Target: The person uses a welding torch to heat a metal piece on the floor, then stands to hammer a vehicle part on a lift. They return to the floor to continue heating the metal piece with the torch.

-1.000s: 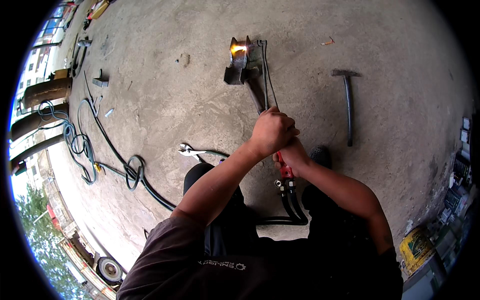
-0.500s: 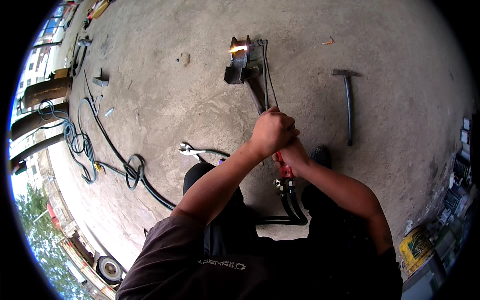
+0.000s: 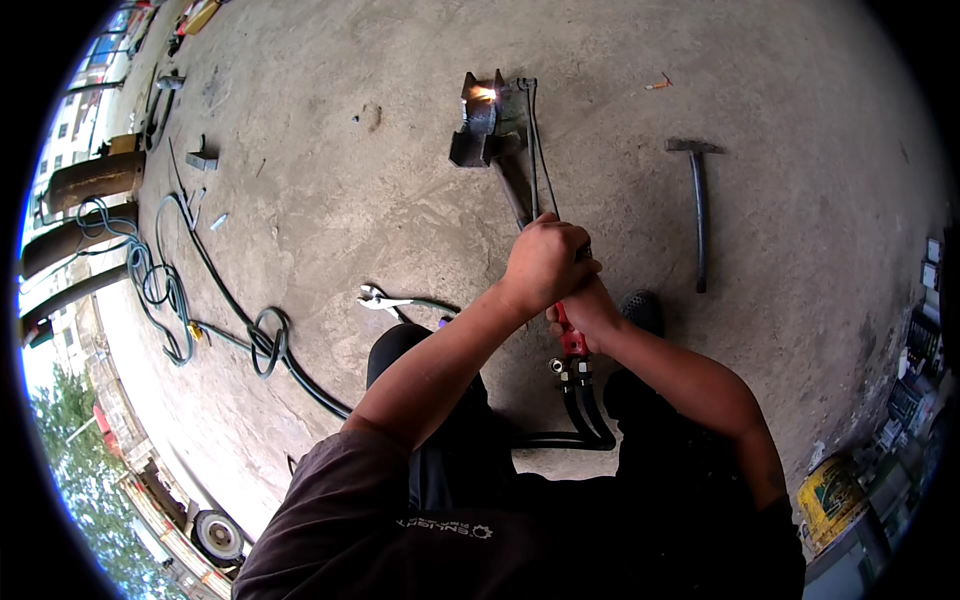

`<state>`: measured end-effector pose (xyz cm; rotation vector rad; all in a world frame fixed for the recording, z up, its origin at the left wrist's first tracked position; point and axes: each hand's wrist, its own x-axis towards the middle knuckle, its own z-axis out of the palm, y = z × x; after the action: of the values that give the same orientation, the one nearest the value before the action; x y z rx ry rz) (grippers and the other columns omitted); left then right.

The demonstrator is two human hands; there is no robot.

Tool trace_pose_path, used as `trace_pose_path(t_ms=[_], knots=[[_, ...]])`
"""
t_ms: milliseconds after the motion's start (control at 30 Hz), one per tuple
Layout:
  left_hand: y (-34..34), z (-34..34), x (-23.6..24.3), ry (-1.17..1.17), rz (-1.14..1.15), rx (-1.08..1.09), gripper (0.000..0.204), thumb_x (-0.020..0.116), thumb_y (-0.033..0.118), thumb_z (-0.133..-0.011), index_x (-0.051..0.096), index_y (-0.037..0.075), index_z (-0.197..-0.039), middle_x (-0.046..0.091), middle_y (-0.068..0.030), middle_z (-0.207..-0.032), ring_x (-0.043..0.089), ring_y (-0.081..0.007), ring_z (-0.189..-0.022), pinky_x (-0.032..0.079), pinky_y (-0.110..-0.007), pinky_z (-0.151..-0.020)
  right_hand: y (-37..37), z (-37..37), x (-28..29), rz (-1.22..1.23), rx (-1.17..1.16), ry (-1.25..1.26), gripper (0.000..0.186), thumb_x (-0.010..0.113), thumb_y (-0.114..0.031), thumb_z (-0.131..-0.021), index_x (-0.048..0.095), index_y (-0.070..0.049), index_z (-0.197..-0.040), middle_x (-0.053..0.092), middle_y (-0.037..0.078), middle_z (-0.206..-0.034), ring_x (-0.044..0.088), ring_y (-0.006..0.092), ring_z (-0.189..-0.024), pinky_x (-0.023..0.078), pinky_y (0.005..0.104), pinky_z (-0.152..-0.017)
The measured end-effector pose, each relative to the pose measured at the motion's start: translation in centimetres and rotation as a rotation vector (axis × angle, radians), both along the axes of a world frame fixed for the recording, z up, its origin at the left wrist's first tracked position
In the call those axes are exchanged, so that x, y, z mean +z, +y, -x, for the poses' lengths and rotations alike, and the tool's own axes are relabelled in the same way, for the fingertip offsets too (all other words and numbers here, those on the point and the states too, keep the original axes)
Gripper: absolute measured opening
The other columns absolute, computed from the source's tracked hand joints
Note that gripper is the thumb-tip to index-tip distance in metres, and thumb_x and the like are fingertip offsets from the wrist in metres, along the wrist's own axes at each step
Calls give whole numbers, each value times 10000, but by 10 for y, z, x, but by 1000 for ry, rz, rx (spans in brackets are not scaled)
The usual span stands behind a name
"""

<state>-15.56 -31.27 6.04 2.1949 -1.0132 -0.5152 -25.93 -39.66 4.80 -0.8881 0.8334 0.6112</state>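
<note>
Both my hands are closed, one ahead of the other, around a gas torch with a red handle (image 3: 571, 342). My left hand (image 3: 545, 260) is the farther one, on the torch's front part. Behind it, my right hand (image 3: 588, 312) wraps the red handle. Thin metal torch tubes (image 3: 532, 150) run forward to a bent tip beside a dark steel channel piece (image 3: 479, 122) on the floor. A flame (image 3: 484, 93) glows at the channel's far end. From the channel a dark metal bar (image 3: 513, 193) slants back toward my left hand; its near end is hidden.
Right of the torch lies a hammer (image 3: 697, 210). Pliers (image 3: 384, 301) lie by my left knee. Black hoses (image 3: 585, 415) leave the handle's rear; looped hoses (image 3: 265, 345) spread leftward. A small metal block (image 3: 203, 159) and a yellow bucket (image 3: 830, 497) stand farther off.
The flame has shrunk from a long yellow-white strip across the channel to a shorter orange glow, brightest at its right. My hands and the torch have barely moved.
</note>
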Motion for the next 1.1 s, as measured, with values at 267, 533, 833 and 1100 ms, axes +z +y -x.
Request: trace_pose_path(t_ms=[267,533,833,1100], knots=[[-1,2,1,21,-5,28,254,841,208,-664,695,33,-775,677,-132,-789,623,-349,-831,529,-439,-758,-1,1,4,0,5,1,180,523,-224,-995,453,-64,-952,517,50,-643,522,155,-473,440,307,-425],[-1,1,1,16,-3,32,282,854,214,-656,681,25,-773,671,-131,-789,621,-350,-831,529,-440,-748,-2,-2,7,5,8,7,164,511,-189,-993,444,-49,-941,517,55,-633,527,158,-467,436,310,-425],[0,-1,1,-92,52,-95,211,775,232,-796,682,43,-808,643,-118,-788,598,-322,-814,499,-420,-772,-3,-1,4,-1,-10,-15,175,514,-169,-985,475,-48,-866,518,48,-622,525,156,-469,427,309,-427],[0,-2,-5,-92,95,-117,177,763,202,-799,680,46,-790,641,-113,-782,604,-317,-819,489,-404,-803,-4,-1,4,24,26,-15,182,512,-161,-974,489,-47,-834,516,48,-622,521,156,-478,428,307,-436]])
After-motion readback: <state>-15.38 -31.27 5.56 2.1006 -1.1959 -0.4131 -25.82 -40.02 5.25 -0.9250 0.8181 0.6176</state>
